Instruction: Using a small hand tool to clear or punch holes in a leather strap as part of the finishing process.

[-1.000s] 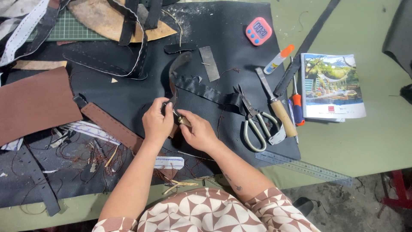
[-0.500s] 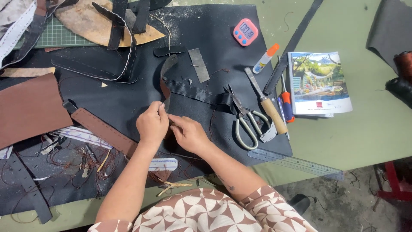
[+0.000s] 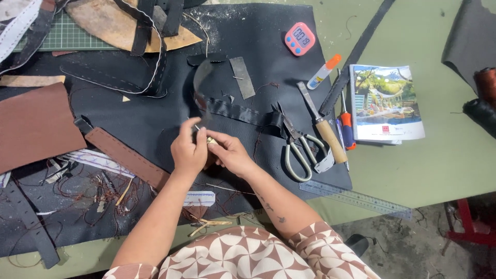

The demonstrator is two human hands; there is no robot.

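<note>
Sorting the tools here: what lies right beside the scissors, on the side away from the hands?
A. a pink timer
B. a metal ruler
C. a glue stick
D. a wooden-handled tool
D: the wooden-handled tool lies alongside the scissors, farther from the hands.

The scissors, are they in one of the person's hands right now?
No, the scissors lie on the black sheet beside the right hand, while both hands pinch a small piece between them.
</note>
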